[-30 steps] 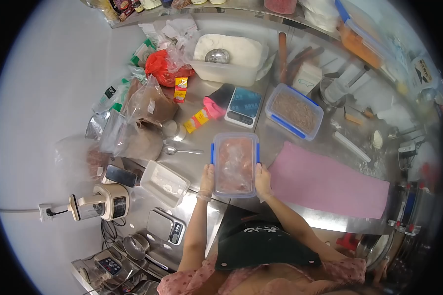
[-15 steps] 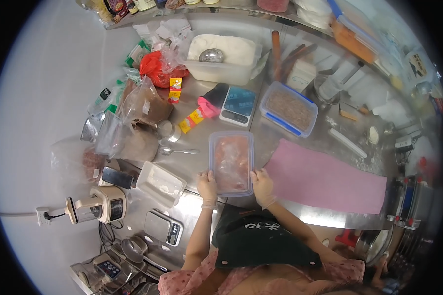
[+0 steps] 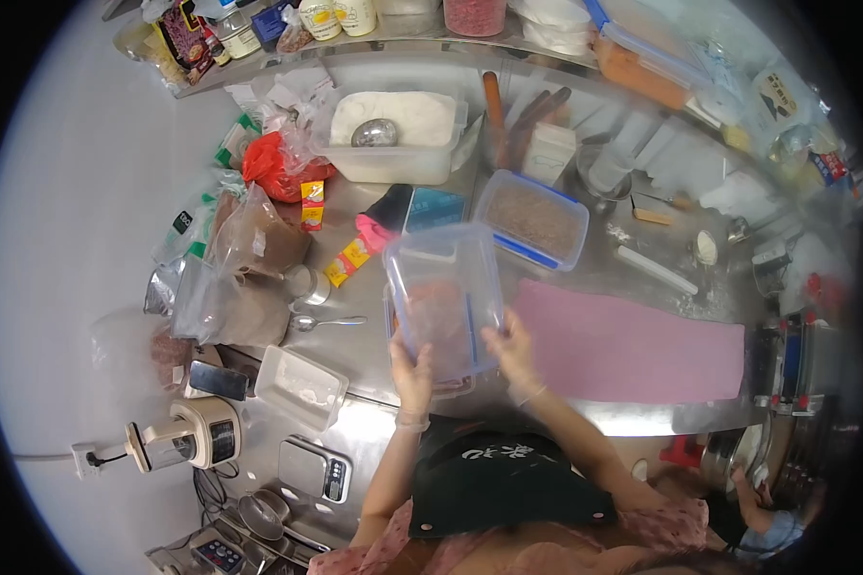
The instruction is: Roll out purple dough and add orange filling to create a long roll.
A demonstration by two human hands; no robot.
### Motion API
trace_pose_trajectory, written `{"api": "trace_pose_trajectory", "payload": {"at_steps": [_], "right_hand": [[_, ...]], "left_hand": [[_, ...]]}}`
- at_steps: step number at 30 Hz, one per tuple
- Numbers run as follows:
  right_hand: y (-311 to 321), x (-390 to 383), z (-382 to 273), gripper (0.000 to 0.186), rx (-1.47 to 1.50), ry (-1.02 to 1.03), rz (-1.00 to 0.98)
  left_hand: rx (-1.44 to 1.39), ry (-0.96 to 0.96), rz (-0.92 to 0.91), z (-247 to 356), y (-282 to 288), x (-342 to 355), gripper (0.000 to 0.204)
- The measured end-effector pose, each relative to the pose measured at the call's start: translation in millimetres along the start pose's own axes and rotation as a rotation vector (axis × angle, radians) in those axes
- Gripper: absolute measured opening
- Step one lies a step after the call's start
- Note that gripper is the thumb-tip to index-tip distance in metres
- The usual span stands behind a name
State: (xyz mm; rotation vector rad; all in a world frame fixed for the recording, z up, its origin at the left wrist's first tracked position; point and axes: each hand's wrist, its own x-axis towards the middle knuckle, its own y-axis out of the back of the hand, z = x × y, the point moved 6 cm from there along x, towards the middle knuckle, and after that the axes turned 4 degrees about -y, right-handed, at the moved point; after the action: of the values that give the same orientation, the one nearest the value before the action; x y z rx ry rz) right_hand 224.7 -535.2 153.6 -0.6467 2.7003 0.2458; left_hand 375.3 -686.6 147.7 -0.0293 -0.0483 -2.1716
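Both my gloved hands hold a clear plastic lid (image 3: 443, 251) with a bluish rim, tilted above a rectangular plastic container (image 3: 455, 387). Gripping the lid's near left edge is my left hand (image 3: 412, 379). My right hand (image 3: 513, 353) grips its right edge near the lower corner. Through the lid a pinkish filling (image 3: 434, 307) shows in the container, which stands on the steel table in front of me. The lid hides most of the container. Just right of my right hand lies a pink mat (image 3: 633, 347).
Behind stand a kitchen scale (image 3: 435, 207), a blue-rimmed tub of brown crumbly stuff (image 3: 535, 218) and a bin of white powder (image 3: 393, 165). To the left are a spoon (image 3: 328, 322), a white tray (image 3: 302, 385) and bagged powder (image 3: 244, 307). Another person's arm (image 3: 756, 508) shows at lower right.
The lid has come up off the container and now tilts in my hands. My view has shifted, so the table's things sit farther left in the picture.
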Motion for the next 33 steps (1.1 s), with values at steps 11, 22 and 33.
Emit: {"api": "trace_pose_trajectory", "payload": {"at_steps": [11,22,33], "right_hand": [[171.4,253.0,-111.0,0.050,-0.365,0.093,-0.188],[140.7,243.7,-93.6,0.032,-0.998,0.926,0.492],[-31.0,12.1,-2.7,0.036,-0.291,0.182,-0.029]], "left_hand": [[0.188,0.116,0.209,-18.0,79.4,-8.3,0.037],[1.202,-0.160,-0.079,-9.3,10.1,10.8,0.022],[0.106,0.114,-0.335,39.2,-52.2,30.6,0.023]]}}
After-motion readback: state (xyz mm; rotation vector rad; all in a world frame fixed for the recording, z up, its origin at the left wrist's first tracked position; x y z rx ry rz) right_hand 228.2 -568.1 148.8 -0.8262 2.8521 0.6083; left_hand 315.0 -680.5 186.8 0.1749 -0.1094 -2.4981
